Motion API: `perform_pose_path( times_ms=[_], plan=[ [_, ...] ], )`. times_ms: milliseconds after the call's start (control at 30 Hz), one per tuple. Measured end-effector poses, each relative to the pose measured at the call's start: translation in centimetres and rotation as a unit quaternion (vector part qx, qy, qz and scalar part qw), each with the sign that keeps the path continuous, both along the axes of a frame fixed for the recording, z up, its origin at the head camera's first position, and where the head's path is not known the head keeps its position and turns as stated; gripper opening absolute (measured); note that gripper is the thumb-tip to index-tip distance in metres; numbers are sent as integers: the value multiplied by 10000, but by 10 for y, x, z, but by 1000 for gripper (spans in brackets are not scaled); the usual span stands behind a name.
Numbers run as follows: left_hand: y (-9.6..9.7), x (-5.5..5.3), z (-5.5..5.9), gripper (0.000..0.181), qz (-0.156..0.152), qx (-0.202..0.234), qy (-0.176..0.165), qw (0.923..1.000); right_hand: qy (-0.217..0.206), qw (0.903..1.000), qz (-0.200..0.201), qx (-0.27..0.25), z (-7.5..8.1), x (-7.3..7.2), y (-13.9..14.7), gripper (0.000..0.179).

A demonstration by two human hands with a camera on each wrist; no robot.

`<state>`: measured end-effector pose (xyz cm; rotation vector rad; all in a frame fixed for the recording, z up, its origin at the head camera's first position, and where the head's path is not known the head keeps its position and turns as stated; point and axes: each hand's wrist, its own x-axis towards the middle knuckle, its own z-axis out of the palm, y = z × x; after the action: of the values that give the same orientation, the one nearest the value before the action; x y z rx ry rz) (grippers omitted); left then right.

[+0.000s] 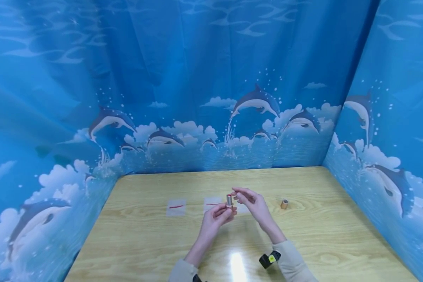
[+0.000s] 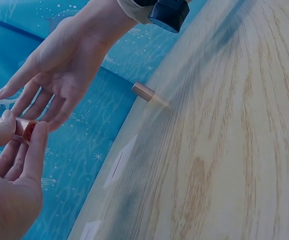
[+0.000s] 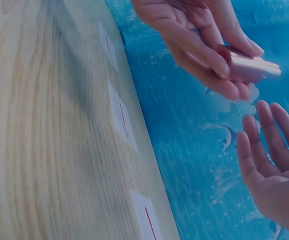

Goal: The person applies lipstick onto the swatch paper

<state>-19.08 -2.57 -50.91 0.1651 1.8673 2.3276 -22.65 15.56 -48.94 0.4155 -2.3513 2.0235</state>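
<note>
My left hand (image 1: 215,219) pinches a metallic rose-gold lipstick tube (image 1: 229,201) between thumb and fingers, above the table. The tube's silvery inner part points up in the head view, with a trace of red at its top. In the right wrist view the lipstick tube (image 3: 247,67) shows its wider base between the thumb and fingers. Beside the tube is my right hand (image 1: 252,203), its fingers loosely extended with nothing held. In the left wrist view the right hand (image 2: 67,65) turns its palm toward the tube.
A rose-gold lipstick cap (image 1: 284,203) stands on the wooden table (image 1: 144,239), to the right. Left of the hands lies a white paper square (image 1: 176,210) with a red streak. Two more lie in that row, a middle paper (image 3: 122,120) and another partly behind the hands. Dolphin-print curtains (image 1: 183,78) surround the table.
</note>
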Motion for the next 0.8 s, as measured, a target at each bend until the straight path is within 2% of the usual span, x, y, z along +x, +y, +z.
perform_pose_path(
  times_ms=[467, 800],
  plan=[
    [-2, 1, -2, 38, 210, 22, -21, 9998, -169, 9961, -527, -685, -7, -5, 43, 47],
    [-4, 0, -7, 39, 209, -38, -64, 9998, -216, 9922, -1215, -181, -12, 0, 91, 50]
  ],
)
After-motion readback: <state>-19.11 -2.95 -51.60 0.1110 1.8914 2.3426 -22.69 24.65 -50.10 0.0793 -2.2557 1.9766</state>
